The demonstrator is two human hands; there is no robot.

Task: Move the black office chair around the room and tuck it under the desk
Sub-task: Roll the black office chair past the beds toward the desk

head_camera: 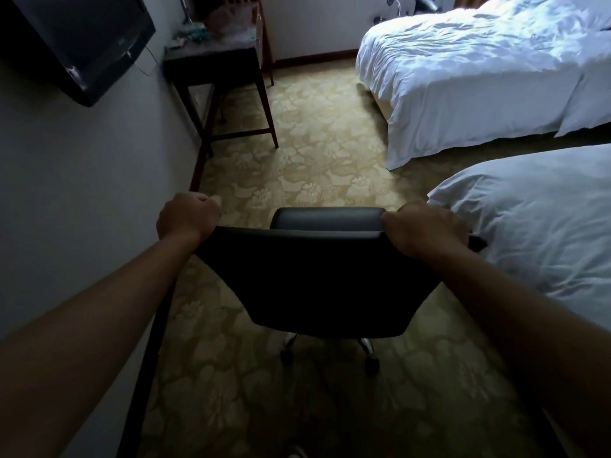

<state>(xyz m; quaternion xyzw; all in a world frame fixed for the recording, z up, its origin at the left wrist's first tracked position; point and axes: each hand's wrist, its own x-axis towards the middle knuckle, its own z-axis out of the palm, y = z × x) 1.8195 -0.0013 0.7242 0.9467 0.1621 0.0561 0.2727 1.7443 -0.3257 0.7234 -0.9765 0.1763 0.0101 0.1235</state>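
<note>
Two hands are closed on the black office chair (pixel 314 279): left hand (pixel 186 218) and right hand (pixel 425 231) at the backrest's top corners. The counter (pixel 211 61) lies well ahead, leftward of both.

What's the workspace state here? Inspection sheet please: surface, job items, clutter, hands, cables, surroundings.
Surface: beige floral-patterned carpet, aisle ahead open.
Job's things: black padded office chair on castors, mid-aisle, not yet at the dark wooden desk by the wall.
Clutter: small indistinct items on the desk top.
Grippers: left hand and right hand each in a closed grip on the backrest's top corners.
Cables: thin cord hangs below the black wall-mounted television.
Surroundings: two beds with white duvets at right.
</note>
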